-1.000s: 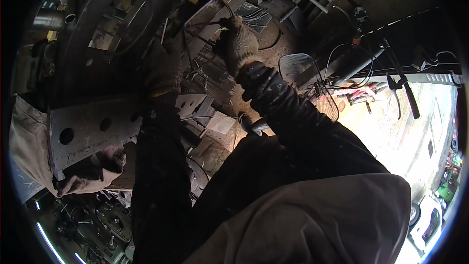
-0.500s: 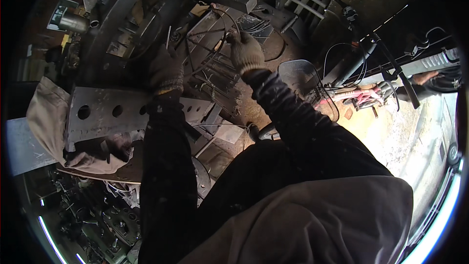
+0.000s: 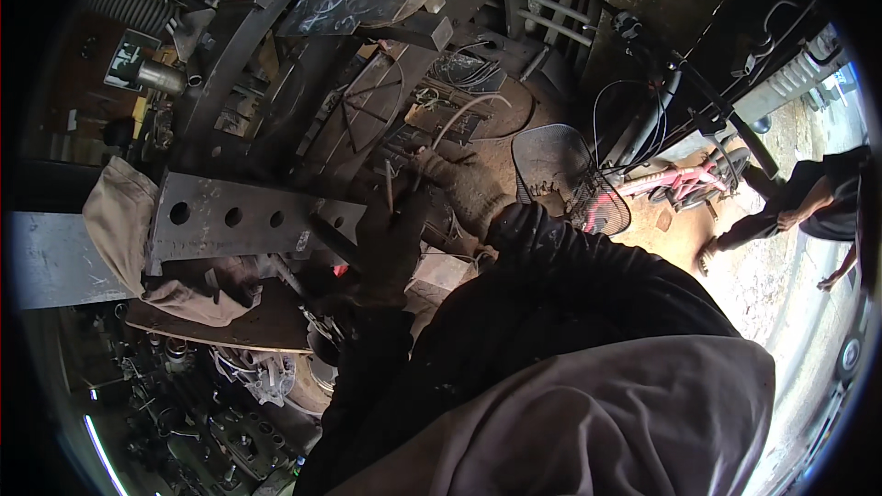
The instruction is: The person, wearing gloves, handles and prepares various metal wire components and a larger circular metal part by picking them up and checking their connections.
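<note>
My left hand (image 3: pixel 390 243), dark in shadow, is low in front of me beside the right end of a steel plate with holes (image 3: pixel 253 220). A short thin rod (image 3: pixel 390 188) sticks up from its closed fingers. Close by on the right, my right hand (image 3: pixel 469 191), in a knitted work glove, is closed around the lower end of a thin curved brownish rod or cable (image 3: pixel 457 119). Its exact kind cannot be made out. The fingertips of both hands are partly hidden.
A grey cloth (image 3: pixel 119 225) drapes over the plate's left end. Ahead lie steel beams (image 3: pixel 354 142) and a coil of wire (image 3: pixel 469 69). To the right stand a bicycle with a mesh basket (image 3: pixel 556 161) and a red frame (image 3: pixel 661 184). Another person (image 3: pixel 818 202) is at the far right.
Both hands have come back toward my body, the left also moving right. The thin rod and the curved piece came along. The view has shifted, and more of the other person shows at right.
</note>
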A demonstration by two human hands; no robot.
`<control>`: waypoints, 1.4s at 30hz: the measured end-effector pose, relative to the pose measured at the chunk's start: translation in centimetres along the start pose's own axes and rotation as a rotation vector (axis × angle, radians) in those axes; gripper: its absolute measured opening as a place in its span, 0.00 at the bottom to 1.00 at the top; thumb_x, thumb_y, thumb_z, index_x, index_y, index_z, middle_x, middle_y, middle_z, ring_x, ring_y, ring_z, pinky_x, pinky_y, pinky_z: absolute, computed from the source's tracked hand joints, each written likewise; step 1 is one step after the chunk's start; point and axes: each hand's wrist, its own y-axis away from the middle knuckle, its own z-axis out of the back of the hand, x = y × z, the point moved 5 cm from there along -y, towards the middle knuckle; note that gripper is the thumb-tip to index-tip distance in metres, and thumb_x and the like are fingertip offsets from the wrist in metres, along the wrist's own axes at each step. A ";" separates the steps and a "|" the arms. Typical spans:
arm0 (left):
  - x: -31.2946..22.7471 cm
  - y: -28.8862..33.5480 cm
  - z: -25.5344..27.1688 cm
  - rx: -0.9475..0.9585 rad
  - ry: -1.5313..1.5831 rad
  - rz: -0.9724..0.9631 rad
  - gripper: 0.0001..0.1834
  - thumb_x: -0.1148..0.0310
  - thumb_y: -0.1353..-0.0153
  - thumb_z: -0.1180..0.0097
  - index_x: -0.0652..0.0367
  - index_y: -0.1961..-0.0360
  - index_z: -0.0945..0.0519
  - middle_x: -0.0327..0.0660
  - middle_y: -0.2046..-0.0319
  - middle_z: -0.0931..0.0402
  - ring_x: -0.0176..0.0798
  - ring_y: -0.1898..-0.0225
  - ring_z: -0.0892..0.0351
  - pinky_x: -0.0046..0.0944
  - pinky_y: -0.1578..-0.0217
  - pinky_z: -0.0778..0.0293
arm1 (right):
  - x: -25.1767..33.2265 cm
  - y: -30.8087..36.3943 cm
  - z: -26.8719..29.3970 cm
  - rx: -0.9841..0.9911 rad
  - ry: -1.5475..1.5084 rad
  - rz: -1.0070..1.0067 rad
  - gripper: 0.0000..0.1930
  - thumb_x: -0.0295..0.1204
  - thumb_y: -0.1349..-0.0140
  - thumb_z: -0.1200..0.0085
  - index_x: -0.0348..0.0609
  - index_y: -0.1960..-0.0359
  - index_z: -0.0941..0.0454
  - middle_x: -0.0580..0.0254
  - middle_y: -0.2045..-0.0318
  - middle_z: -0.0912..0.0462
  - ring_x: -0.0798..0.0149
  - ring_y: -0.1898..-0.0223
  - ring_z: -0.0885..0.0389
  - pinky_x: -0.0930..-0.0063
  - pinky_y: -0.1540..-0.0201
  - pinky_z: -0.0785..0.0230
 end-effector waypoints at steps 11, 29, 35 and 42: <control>1.9 -2.7 1.8 0.142 0.289 0.034 0.15 0.59 0.38 0.38 0.60 0.58 0.17 0.33 0.75 0.21 0.24 0.82 0.33 0.30 0.80 0.38 | 9.1 3.0 3.9 -0.009 1.296 0.461 0.21 0.40 0.34 0.41 0.39 0.46 0.23 0.48 0.58 0.16 0.60 0.59 0.16 0.69 0.55 0.22; 1.0 -6.3 -0.4 0.092 -0.212 -0.217 0.14 0.63 0.37 0.40 0.62 0.56 0.18 0.33 0.77 0.27 0.25 0.78 0.29 0.31 0.79 0.32 | 3.7 -12.9 8.1 -0.108 1.224 0.579 0.18 0.21 0.39 0.50 0.47 0.47 0.21 0.53 0.66 0.16 0.52 0.64 0.16 0.63 0.61 0.25; 1.2 -7.6 2.7 -0.041 0.080 0.299 0.14 0.61 0.38 0.41 0.60 0.57 0.18 0.30 0.79 0.27 0.22 0.84 0.36 0.29 0.85 0.41 | 2.0 -14.0 7.7 -0.079 1.136 0.337 0.19 0.23 0.39 0.50 0.48 0.46 0.21 0.53 0.61 0.16 0.55 0.61 0.18 0.64 0.58 0.26; 2.3 -10.8 7.1 -0.197 0.025 0.254 0.14 0.62 0.39 0.41 0.60 0.57 0.17 0.34 0.69 0.22 0.27 0.75 0.29 0.30 0.75 0.33 | 1.8 -14.3 6.7 -0.109 1.243 0.507 0.18 0.26 0.43 0.44 0.49 0.49 0.20 0.50 0.55 0.16 0.48 0.52 0.18 0.59 0.50 0.26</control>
